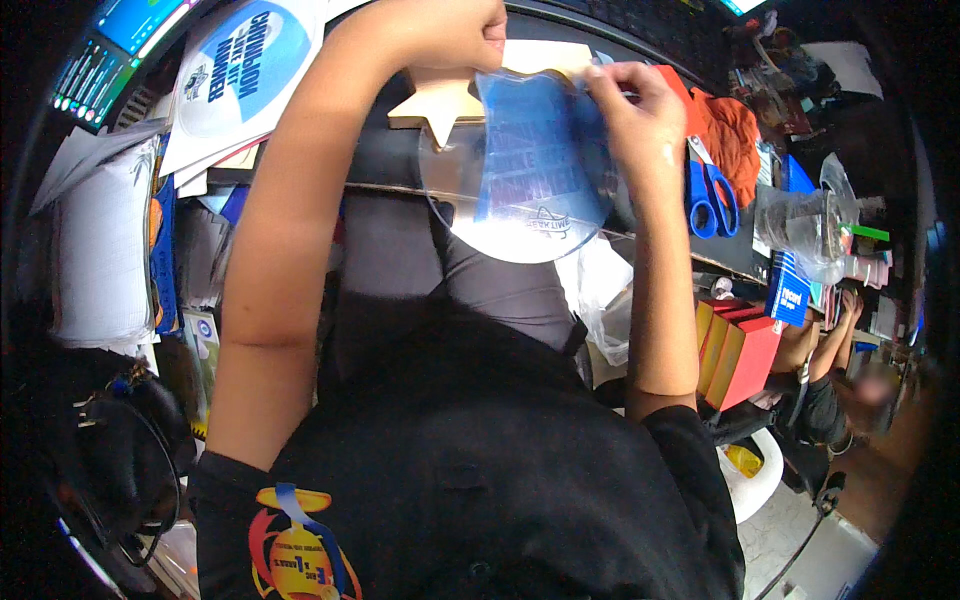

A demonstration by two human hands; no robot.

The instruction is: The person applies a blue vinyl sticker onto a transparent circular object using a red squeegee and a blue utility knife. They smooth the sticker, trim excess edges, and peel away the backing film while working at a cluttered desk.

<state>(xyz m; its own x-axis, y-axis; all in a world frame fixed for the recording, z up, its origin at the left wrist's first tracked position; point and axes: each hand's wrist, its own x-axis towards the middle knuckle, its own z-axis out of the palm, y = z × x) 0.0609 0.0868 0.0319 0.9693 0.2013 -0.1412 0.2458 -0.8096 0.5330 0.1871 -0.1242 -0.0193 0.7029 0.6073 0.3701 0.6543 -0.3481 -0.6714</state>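
Note:
A clear round plastic sheet (536, 172) with a blue printed band and lettering hangs tilted over the table's front edge. At its upper right rim, the fingertips of my right hand (641, 101) pinch it. My left hand (472, 34) is curled at the sheet's upper left corner; whether its fingers grip the film is hard to see. Behind the sheet and below my left hand lies a gold-coloured star-shaped piece (439, 109) on the dark table.
Blue-handled scissors (712, 199) and an orange cloth (727, 139) lie at the right. Printed sheets (225, 75) and a paper stack (105, 240) are at the left. Red boxes (742, 360) stand lower right, near another person's arm (829, 349).

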